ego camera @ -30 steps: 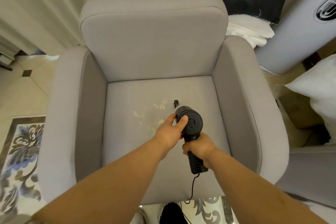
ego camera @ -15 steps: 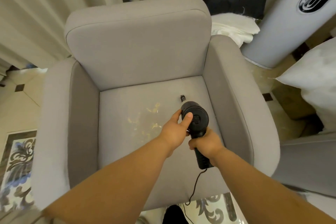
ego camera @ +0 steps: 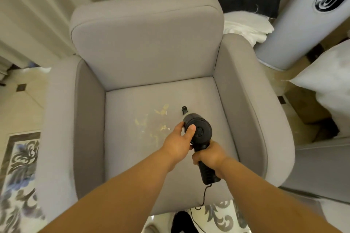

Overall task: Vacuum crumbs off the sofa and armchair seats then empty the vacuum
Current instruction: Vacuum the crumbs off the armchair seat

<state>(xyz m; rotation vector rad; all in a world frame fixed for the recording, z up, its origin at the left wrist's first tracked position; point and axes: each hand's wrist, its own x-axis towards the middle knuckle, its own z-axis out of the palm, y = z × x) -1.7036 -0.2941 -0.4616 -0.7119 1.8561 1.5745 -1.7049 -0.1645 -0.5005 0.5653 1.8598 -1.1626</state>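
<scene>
Over the armchair seat, vacuum unmoved beside crumbs, fingers of left hand and right hand still around it.

Soft, even indoor light, fairly bright; the pale pleated curtains at upper left glow. Faint shadows sit along the grey fabric armchair inner sides. Wide-angle bending curves the edges, and the lower left corner smears into blur.
</scene>
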